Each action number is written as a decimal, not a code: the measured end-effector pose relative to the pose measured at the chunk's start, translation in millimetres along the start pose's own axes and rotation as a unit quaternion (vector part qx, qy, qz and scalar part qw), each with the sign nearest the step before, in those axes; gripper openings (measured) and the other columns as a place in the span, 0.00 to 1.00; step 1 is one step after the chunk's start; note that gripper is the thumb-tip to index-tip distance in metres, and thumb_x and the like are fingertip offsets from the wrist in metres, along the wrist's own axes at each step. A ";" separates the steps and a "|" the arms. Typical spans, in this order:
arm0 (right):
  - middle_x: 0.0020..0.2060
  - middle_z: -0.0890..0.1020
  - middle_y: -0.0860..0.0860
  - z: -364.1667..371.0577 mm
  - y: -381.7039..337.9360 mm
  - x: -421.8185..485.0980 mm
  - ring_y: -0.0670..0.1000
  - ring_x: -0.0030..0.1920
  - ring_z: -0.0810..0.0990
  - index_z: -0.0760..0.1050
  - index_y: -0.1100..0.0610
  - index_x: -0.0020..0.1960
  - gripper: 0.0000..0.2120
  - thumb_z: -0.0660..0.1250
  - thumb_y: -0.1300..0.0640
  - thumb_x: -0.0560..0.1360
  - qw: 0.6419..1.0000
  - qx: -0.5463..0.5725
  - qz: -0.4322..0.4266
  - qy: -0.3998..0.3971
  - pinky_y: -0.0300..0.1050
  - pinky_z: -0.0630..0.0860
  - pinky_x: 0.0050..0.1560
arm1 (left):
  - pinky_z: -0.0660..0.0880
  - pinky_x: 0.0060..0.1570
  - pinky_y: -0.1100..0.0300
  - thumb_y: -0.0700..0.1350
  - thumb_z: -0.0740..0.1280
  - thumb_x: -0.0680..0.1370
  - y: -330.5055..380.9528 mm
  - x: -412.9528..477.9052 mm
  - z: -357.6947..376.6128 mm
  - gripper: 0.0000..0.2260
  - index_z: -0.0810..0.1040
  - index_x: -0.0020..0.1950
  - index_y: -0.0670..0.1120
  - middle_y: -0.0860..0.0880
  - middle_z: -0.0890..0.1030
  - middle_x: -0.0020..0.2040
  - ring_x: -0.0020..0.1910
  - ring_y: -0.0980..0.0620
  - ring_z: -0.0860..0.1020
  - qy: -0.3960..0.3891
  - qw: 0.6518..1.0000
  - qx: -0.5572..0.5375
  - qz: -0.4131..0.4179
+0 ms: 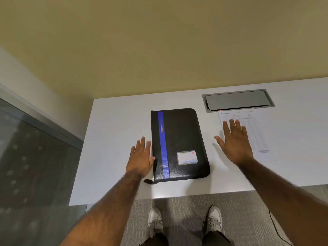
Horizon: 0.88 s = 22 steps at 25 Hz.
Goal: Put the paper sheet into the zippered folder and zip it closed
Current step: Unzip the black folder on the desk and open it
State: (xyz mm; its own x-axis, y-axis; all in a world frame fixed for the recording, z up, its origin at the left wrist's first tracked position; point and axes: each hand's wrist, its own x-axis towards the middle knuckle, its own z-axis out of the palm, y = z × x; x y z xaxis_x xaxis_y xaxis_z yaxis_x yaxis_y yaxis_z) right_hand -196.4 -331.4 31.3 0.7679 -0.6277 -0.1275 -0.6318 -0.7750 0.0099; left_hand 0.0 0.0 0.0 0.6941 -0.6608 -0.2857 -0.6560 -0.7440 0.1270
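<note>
A black zippered folder [184, 139] with a blue stripe and a card pocket lies closed on the white table [113, 132]. Its zip pull tab sticks out at the near left corner. To its right lies the printed paper sheet [257, 132], flat on the table. My left hand [140, 158] is spread flat with straight fingers just left of the folder, its thumb at the folder's left edge. My right hand [234, 141] is spread over the left part of the sheet, fingers straight, holding nothing.
A grey metal cable hatch [237, 100] is set into the table behind the sheet. A beige wall runs along the table's far edge. Dark glass panelling stands to the left. My shoes stand on grey carpet at the near edge.
</note>
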 end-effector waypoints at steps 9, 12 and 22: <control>0.80 0.55 0.59 60.0 25.9 -29.1 0.63 0.80 0.51 0.68 0.53 0.73 0.27 0.52 0.39 0.81 0.990 -0.055 -0.042 -0.127 0.61 0.52 0.78 | 0.56 0.78 0.49 0.59 0.57 0.82 22.1 -24.2 39.3 0.34 0.46 0.82 0.49 0.45 0.46 0.83 0.80 0.44 0.54 -0.125 0.991 -0.042 0.017; 0.80 0.57 0.56 70.0 27.7 -25.6 0.59 0.80 0.53 0.66 0.53 0.73 0.24 0.52 0.43 0.82 0.982 -0.034 -0.092 -0.164 0.57 0.52 0.79 | 0.57 0.77 0.50 0.56 0.59 0.82 34.9 -29.9 44.3 0.34 0.47 0.82 0.48 0.45 0.47 0.83 0.80 0.44 0.56 -0.096 0.994 -0.059 -0.010; 0.70 0.74 0.54 44.3 -33.3 83.9 0.56 0.69 0.73 0.71 0.57 0.71 0.21 0.62 0.49 0.81 0.927 0.319 0.039 -0.193 0.48 0.67 0.69 | 0.64 0.74 0.49 0.54 0.60 0.83 35.5 48.5 28.2 0.28 0.57 0.81 0.50 0.48 0.54 0.82 0.78 0.45 0.61 -0.028 0.973 -0.199 -0.111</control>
State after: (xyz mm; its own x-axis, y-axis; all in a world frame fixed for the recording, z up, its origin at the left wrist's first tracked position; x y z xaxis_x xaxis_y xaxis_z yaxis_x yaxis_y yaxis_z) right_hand -115.5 -355.1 -23.7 0.7004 -0.5119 -0.4974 -0.7119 -0.4507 -0.5386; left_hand 2.0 -55.6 -36.1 0.7808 -0.4817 -0.3978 -0.3179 -0.8545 0.4108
